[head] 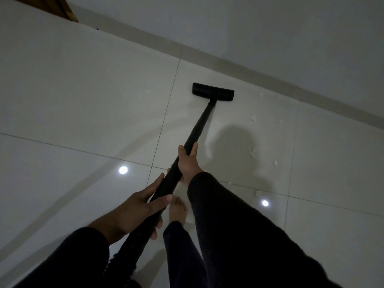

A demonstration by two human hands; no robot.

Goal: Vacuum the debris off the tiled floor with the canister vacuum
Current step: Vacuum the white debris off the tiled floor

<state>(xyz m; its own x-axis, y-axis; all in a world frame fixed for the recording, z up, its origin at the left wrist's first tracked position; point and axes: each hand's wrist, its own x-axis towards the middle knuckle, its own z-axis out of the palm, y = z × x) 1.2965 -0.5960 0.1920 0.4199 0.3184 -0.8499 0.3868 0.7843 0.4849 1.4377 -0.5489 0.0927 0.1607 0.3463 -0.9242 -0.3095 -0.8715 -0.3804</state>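
While gripped, wand (193,138) between hands

My bare foot (177,208) stands on the glossy tiled floor (83,104). The vacuum head (213,91) rests flat on it, beyond my foot; white scraps (254,118) lie right of the head.

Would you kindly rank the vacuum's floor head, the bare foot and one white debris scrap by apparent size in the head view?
1. floor head and bare foot: look alike, and the foot is nearer the camera, so unranked.
2. debris scrap: smallest.
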